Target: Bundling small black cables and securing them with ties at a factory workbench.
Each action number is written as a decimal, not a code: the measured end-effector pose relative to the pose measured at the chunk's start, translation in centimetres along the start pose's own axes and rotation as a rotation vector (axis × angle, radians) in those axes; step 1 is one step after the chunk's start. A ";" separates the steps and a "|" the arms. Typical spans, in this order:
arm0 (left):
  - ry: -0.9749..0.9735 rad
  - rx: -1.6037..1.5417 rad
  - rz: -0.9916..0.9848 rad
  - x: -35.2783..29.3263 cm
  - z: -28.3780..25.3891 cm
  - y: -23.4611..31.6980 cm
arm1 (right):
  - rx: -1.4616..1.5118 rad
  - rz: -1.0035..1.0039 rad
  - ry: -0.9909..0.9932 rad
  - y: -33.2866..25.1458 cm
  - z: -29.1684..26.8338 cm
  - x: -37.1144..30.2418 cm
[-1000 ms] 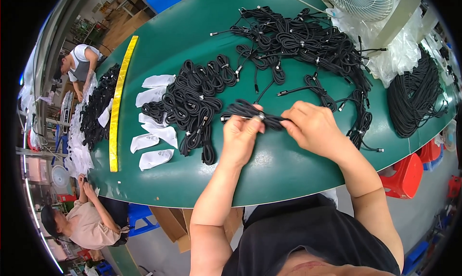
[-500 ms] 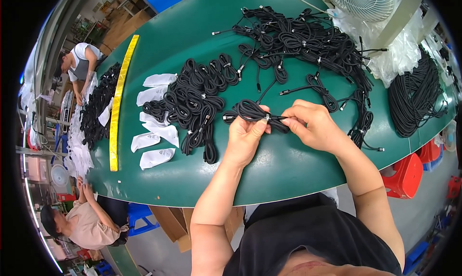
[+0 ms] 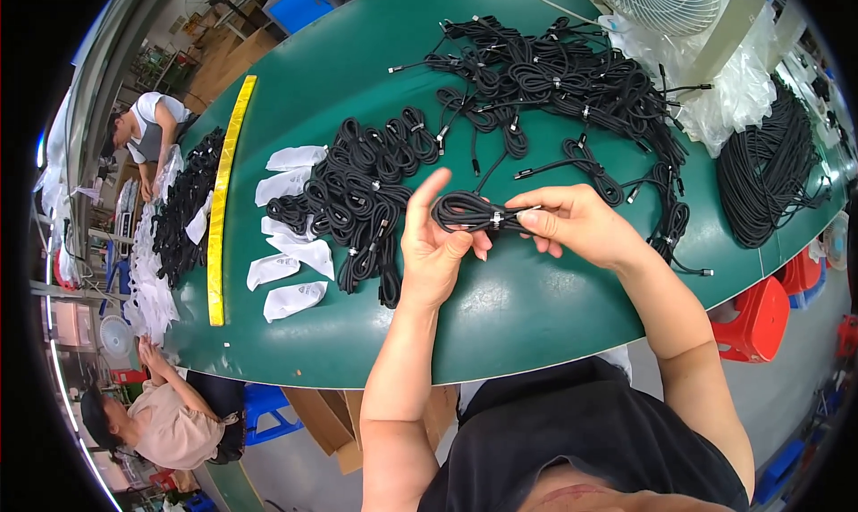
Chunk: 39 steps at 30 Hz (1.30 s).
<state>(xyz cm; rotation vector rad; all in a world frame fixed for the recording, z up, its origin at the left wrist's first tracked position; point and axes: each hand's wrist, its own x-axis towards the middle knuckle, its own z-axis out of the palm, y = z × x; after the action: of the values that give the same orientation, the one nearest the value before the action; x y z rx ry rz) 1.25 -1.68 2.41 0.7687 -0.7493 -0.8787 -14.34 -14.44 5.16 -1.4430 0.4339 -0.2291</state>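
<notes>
A coiled black cable (image 3: pixel 463 211) with a pale tie around its middle is held above the green table (image 3: pixel 527 320). My right hand (image 3: pixel 576 222) pinches its right end between thumb and fingers. Under the coil's left part, my left hand (image 3: pixel 435 253) has its index finger raised and its thumb apart. Some of its other fingertips show just below the coil; whether they touch it I cannot tell. To the left lies a pile of tied cable coils (image 3: pixel 362 190). A larger heap of black cables (image 3: pixel 572 74) spreads across the far right.
White pouches (image 3: pixel 295 300) lie left of the coils, beside a yellow strip (image 3: pixel 217 244). A thick cable bundle (image 3: pixel 760 190), clear plastic bags (image 3: pixel 728 110) and a fan (image 3: pixel 661 3) are at right. Two people (image 3: pixel 174 414) (image 3: pixel 156 123) work at left. Red stools (image 3: pixel 755 324) stand below.
My left hand has loosened its grip on the coil, raising its index finger and spreading its thumb. My right hand has shifted slightly left and now pinches the coil near its tie.
</notes>
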 end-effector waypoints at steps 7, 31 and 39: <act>0.036 0.303 0.093 -0.4 -0.6 -0.2 | 0.141 -0.009 0.018 0.5 0.5 0.1; -0.075 -0.065 -0.438 -1.4 1.2 -1.9 | -0.252 -0.339 0.483 2.9 0.7 1.3; -0.194 -0.130 -0.730 -2.0 2.1 -2.2 | 0.372 -0.211 0.164 2.4 0.8 1.5</act>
<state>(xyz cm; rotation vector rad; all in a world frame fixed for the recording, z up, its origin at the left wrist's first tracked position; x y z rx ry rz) -2.11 -1.44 1.18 0.8600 -0.5689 -1.6618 -12.88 -14.03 2.59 -1.1058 0.3489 -0.5710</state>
